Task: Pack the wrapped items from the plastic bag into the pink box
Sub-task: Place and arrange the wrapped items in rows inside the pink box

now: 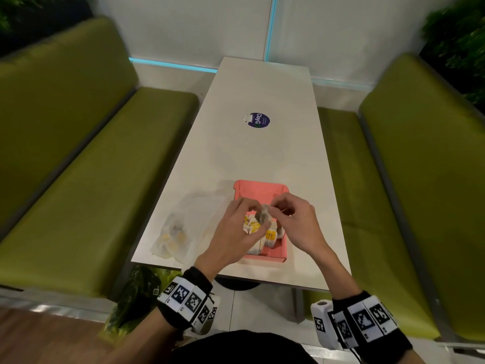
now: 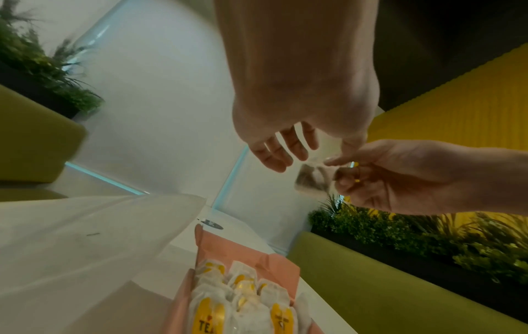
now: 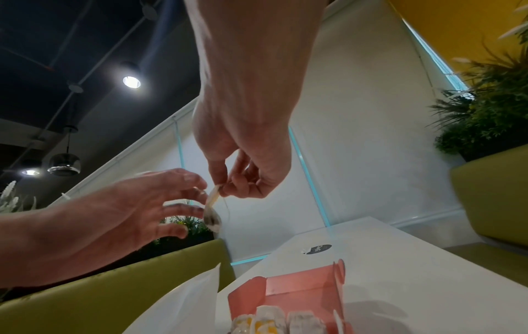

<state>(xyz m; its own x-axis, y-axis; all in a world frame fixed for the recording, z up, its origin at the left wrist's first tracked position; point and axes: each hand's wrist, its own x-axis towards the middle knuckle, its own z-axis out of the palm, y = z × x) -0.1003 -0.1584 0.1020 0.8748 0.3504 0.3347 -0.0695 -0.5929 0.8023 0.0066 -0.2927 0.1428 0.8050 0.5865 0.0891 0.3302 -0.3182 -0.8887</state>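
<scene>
The pink box [image 1: 262, 187] lies open on the white table [image 1: 262, 148], with several white-and-yellow wrapped tea bags [image 1: 252, 227] packed inside. Above it my right hand [image 1: 273, 210] pinches the top of one clear-wrapped tea bag [image 1: 263, 216], which hangs down. In the right wrist view that pinch [image 3: 221, 188] shows clearly, with the tea bag [image 3: 213, 217] below it. My left hand [image 1: 252, 208] is beside it, fingers [image 3: 194, 194] spread and loosely touching the bag. The translucent plastic bag [image 1: 181, 227] lies left of the box, more wrapped items inside.
A round dark sticker [image 1: 258, 120] sits mid-table beyond the box. Green bench seats [image 1: 91, 179] flank both sides of the table. Its near edge [image 1: 262, 279] is just below the box. Plants line the walls behind the benches.
</scene>
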